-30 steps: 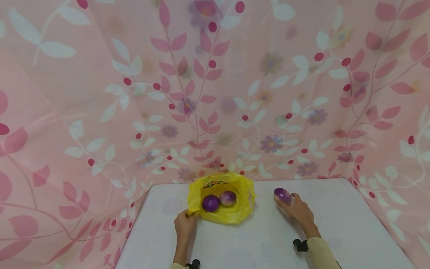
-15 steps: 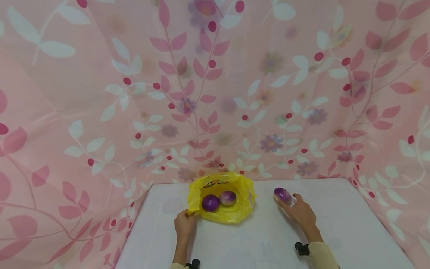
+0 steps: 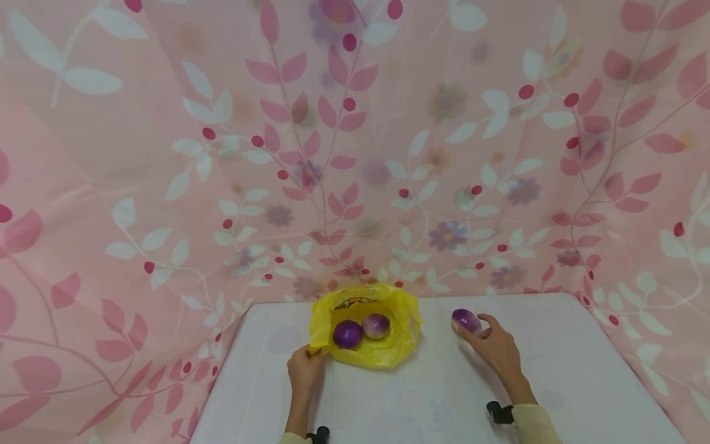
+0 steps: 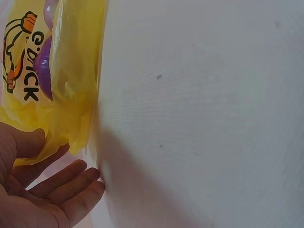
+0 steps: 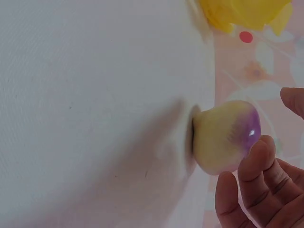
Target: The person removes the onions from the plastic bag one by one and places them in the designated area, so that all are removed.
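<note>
At its lower left edge, a yellow plastic bag (image 3: 399, 354) is pinched by my left hand (image 3: 304, 373). In the left wrist view, the thumb and index finger (image 4: 31, 142) hold the plastic, with the other fingers extended. Inside the bag's open mouth lie a dark purple round vegetable (image 3: 347, 335) and a paler purple-and-white one (image 3: 376, 326). To the right, a glossy purple-and-cream turnip-like vegetable (image 5: 218, 137) stands on the table. My right hand (image 3: 496, 351) is spread around its near side, fingertips close against it and thumb apart in the right wrist view.
The white-covered table (image 3: 410, 407) extends back to a pink floral cloth (image 3: 355, 154), which also hangs at both sides. Dark wrist cameras (image 3: 499, 412) are worn at both wrists, near the sleeves.
The fingers of my right hand have spread and lifted slightly, and its wrist has shifted a little right. The vegetable beside it, the bag and my left hand stay in place.
</note>
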A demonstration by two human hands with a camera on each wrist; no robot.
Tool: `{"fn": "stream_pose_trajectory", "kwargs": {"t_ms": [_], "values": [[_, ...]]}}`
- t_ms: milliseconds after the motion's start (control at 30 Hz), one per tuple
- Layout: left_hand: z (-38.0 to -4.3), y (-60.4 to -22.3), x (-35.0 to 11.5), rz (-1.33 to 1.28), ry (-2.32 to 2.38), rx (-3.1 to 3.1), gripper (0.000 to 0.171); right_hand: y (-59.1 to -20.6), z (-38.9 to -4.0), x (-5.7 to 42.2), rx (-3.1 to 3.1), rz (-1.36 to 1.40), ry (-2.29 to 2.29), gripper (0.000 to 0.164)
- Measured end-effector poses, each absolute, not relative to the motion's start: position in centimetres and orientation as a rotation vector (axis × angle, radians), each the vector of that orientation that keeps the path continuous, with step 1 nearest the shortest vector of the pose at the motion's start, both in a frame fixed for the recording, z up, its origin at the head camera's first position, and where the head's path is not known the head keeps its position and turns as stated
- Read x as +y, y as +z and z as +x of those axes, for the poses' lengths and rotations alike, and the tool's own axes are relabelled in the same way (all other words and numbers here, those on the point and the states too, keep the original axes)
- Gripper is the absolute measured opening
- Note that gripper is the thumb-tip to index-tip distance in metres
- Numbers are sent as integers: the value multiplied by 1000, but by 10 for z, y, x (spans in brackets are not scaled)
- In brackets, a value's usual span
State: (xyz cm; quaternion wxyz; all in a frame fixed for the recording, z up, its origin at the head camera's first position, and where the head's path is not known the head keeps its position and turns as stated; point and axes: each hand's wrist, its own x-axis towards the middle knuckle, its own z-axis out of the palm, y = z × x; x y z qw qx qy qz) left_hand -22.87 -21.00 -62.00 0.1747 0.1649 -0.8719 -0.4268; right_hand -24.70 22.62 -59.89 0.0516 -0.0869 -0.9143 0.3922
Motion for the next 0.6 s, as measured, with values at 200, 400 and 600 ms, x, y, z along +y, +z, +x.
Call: {"fn": "stream_pose_trajectory", "kwargs": {"t_ms": [200, 400, 600], "values": [[-228, -620, -211, 478, -1207, -2482, 6, -592, -243, 220, -2772, -220, 1232, 81], [-229, -621, -212, 469, -1192, -2476, 6, -584, -239, 212, -2754, -159, 1225, 83], [-230, -623, -211, 466, -1210, -2479, 5, -582, -237, 204, -2733, -148, 1263, 84]]}}
